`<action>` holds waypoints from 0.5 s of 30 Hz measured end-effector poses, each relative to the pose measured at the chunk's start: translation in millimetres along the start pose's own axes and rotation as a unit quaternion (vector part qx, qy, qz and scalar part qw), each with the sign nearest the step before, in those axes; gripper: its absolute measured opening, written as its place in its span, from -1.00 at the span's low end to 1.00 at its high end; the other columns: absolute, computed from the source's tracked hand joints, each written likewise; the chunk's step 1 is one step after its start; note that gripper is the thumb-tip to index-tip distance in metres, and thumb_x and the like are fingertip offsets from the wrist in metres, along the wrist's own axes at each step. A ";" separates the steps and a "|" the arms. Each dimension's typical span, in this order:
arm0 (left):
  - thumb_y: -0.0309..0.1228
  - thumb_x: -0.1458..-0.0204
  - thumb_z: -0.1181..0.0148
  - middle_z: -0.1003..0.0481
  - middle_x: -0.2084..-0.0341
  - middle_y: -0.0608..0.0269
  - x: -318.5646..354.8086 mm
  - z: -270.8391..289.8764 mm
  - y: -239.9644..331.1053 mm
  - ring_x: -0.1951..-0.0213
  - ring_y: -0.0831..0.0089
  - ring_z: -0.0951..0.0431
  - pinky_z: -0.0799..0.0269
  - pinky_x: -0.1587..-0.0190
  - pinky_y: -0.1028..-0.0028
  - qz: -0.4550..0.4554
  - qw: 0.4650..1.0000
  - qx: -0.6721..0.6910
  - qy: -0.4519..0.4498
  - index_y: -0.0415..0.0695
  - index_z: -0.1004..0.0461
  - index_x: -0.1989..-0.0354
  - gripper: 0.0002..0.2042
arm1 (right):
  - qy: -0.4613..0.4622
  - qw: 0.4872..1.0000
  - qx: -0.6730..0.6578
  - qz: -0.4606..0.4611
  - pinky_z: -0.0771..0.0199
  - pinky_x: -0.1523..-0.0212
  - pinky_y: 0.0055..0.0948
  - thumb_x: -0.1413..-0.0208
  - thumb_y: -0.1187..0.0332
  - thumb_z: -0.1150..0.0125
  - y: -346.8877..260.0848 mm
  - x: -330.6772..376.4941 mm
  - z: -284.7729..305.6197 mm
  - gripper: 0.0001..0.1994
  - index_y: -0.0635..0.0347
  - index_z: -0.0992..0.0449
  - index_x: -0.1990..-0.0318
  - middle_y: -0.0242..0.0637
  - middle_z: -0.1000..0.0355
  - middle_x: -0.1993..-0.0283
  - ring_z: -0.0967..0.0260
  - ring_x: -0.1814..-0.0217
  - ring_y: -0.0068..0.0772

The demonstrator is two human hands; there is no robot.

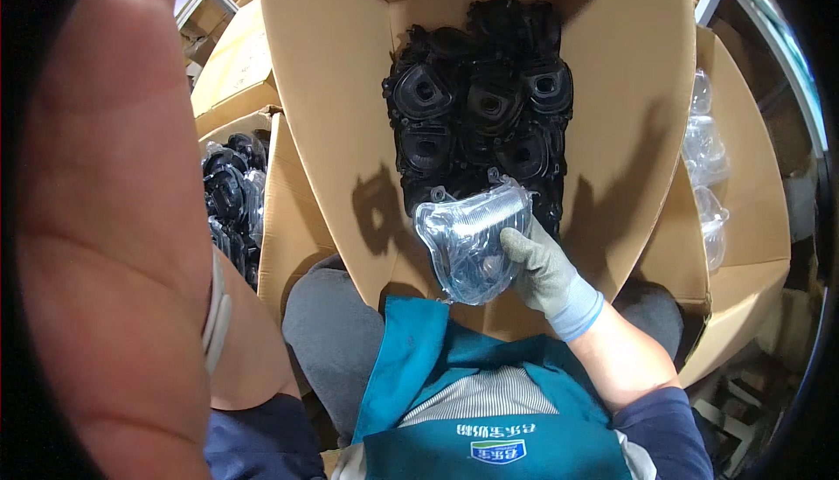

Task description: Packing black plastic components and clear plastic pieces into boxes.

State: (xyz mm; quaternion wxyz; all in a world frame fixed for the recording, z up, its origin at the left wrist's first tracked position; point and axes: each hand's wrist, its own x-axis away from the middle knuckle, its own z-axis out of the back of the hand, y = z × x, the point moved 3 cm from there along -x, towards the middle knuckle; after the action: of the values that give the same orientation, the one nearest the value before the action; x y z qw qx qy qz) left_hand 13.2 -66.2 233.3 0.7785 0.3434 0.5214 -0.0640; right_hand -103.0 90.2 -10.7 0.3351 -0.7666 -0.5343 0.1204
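Observation:
In my right hand (542, 270), which wears a grey-and-blue glove, is a clear plastic lamp lens (468, 240). The thumb lies over its right edge, and the other fingers are hidden behind it. My bare left hand (118, 191) is raised very close to the camera, blurred and filling the left side. Its fingers are mostly cut off or smeared, so their pose cannot be made out. Beyond the lens, several black plastic lamp housings (494, 104) lie packed together deep in a tall open cardboard box (332, 69).
An open carton (297, 191) at left holds more black parts (229, 174) with clear pieces. Clear lenses (706, 143) stand in another open carton (747, 218) at right. My knees (332, 327) flank the middle box. A closed carton (234, 65) sits far left.

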 end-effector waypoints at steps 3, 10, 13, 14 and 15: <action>0.43 -0.03 0.16 -0.05 -0.39 -0.21 -7.1 4.5 -1.4 -0.43 -0.14 0.01 0.16 -0.44 0.03 0.039 0.999 0.001 -0.016 -0.09 -0.13 -0.41 -0.05 | -0.046 0.998 0.019 -0.026 -0.22 -0.35 -0.28 -0.05 0.10 -0.41 -8.6 -3.8 -0.8 -0.31 0.06 -0.26 -0.31 -0.34 -0.42 -0.19 -0.33 -0.28 -0.36; 0.45 -0.03 0.17 -0.03 -0.40 -0.21 -10.4 -14.4 5.0 -0.43 -0.15 0.03 0.16 -0.44 0.03 0.103 0.994 -0.027 -0.035 -0.09 -0.12 -0.42 -0.05 | -0.002 0.999 0.028 -0.016 -0.31 -0.32 -0.27 -0.09 0.08 -0.37 -6.5 -11.1 -3.2 -0.27 0.07 -0.18 -0.35 -0.27 -0.37 -0.25 -0.32 -0.30 -0.32; 0.45 -0.02 0.18 -0.02 -0.40 -0.21 -11.8 -6.6 12.7 -0.43 -0.15 0.03 0.16 -0.44 0.03 0.097 0.994 -0.018 -0.042 -0.08 -0.12 -0.42 -0.04 | -0.003 0.999 0.033 0.000 -0.31 -0.33 -0.26 -0.10 0.09 -0.36 -16.4 -4.2 3.4 -0.27 0.06 -0.17 -0.37 -0.27 -0.35 -0.27 -0.32 -0.31 -0.30; 0.45 -0.02 0.18 -0.02 -0.40 -0.22 -6.5 -8.1 15.5 -0.43 -0.15 0.03 0.16 -0.44 0.03 0.096 0.994 -0.004 -0.046 -0.08 -0.12 -0.42 -0.04 | -0.012 0.999 0.031 0.007 -0.31 -0.33 -0.26 -0.10 0.09 -0.36 -19.1 -3.2 10.6 -0.27 0.06 -0.16 -0.37 -0.28 -0.35 -0.28 -0.31 -0.31 -0.30; 0.46 -0.02 0.18 -0.02 -0.40 -0.22 -9.9 -8.0 18.7 -0.43 -0.16 0.04 0.16 -0.44 0.03 0.089 0.995 -0.010 -0.048 -0.08 -0.11 -0.42 -0.04 | -0.019 0.999 0.031 0.013 -0.31 -0.33 -0.26 -0.10 0.09 -0.36 -17.4 -4.4 9.8 -0.27 0.06 -0.16 -0.37 -0.28 -0.35 -0.28 -0.31 -0.31 -0.30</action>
State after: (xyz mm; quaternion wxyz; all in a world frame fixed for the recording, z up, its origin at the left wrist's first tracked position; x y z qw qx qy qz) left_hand 11.1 -49.8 248.8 0.8085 0.3774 0.4515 -0.0054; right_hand -122.9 93.5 -7.6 0.3471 -0.7602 -0.5267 0.1554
